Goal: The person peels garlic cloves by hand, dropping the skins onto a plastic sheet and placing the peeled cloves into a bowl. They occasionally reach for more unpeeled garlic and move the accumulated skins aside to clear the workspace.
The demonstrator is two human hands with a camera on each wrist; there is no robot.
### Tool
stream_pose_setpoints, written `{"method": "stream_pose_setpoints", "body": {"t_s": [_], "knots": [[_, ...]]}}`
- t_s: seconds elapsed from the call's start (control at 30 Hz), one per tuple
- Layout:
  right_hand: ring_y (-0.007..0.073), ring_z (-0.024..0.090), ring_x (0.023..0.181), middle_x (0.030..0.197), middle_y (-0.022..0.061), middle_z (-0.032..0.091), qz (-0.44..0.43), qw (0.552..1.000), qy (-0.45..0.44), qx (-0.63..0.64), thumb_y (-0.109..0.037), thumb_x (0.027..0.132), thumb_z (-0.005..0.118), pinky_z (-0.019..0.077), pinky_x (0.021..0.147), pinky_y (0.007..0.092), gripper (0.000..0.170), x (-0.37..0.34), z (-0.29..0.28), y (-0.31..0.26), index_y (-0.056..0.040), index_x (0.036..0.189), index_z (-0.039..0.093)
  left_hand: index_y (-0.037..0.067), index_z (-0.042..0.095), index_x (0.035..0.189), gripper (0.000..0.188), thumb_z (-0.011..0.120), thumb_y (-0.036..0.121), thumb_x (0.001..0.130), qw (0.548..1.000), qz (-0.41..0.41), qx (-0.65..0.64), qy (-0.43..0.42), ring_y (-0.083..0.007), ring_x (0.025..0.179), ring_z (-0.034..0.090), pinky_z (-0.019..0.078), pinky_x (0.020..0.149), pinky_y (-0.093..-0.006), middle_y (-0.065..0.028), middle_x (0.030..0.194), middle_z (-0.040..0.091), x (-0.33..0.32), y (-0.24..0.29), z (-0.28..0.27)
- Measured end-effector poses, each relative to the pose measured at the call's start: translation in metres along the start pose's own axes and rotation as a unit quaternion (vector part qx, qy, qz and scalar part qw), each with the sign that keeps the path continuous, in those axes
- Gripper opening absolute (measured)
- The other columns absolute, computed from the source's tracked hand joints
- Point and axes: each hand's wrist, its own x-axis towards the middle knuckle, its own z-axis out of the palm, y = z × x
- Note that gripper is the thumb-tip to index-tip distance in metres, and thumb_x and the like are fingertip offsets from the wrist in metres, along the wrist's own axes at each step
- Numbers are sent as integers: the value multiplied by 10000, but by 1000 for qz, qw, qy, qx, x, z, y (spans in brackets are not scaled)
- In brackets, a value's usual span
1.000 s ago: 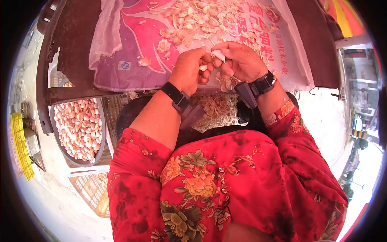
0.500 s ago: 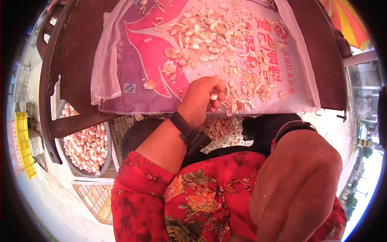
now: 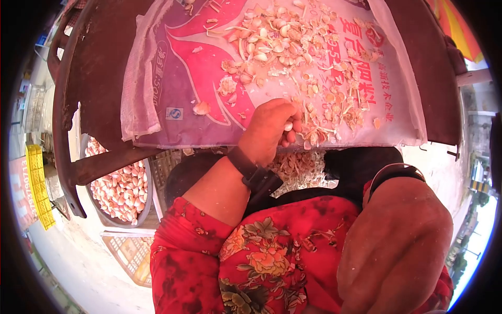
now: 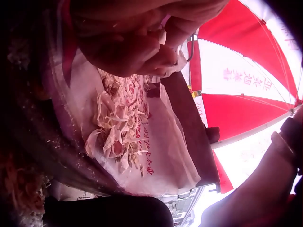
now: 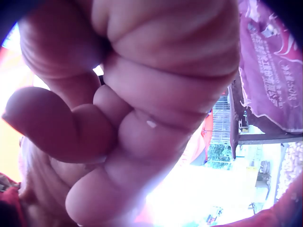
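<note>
My left hand point(image 3: 269, 131) is over the front edge of the printed sack point(image 3: 183, 131), its fingers curled round a pale garlic clove point(image 3: 288, 126). In the left wrist view these curled fingers hang above scattered peelings point(image 4: 118, 123). My right hand point(image 3: 397, 246) is raised close to the head camera, away from the sack, with its back showing and its fingertips hidden there. The right wrist view shows the fingers point(image 5: 142, 137) loosely bent, a tiny white fleck on one, and no clove among them. Peeled cloves point(image 3: 277, 36) lie heaped on the sack.
A tub of unpeeled garlic cloves point(image 3: 123, 193) stands at lower left, beside a plastic crate point(image 3: 123, 256). More peelings point(image 3: 303, 170) lie below the sack's front edge, near my lap. A red and white umbrella point(image 4: 241, 71) spreads beyond the dark table point(image 3: 439, 104).
My right hand has left the sack and risen close to the head camera; the white clove it pinched no longer shows. The left hand keeps its clove. The head view has shifted.
</note>
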Motion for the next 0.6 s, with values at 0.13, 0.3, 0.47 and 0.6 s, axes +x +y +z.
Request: {"method": "stream_pose_setpoints", "body": {"t_s": [0.13,0.3,0.47,0.6], "knots": [[177,620,607,804,117,662,48,999,0,12,-136,873,659,492,483,254,155,4,-15,-1,10,912,629,62,578,798,220,509,242,904,1000,8,12,-8,-89,512,497,389,457,-222,-37,696,569,-2,2,2],[113,572,566,772,83,656,103,991,79,-23,-133,875,657,448,472,227,148,5,-27,-5,-2,923,609,37,593,884,281,478,288,935,997,-21,-36,-59,-126,586,564,440,493,-247,-71,777,609,-4,1,-4],[49,525,524,740,48,650,294,851,389,-193,-130,877,656,405,461,200,146,-21,-77,-12,-13,935,590,-28,565,1067,421,415,353,971,957,-78,-230,-157,-206,761,652,513,551,-295,-152,964,637,-8,11,0],[41,504,515,630,-10,544,276,690,513,-430,-149,899,622,396,452,202,121,-66,-159,11,-32,889,594,-32,583,979,331,446,270,967,969,-67,-190,-140,-177,689,630,446,461,-247,-137,886,638,-6,5,-11]]}}
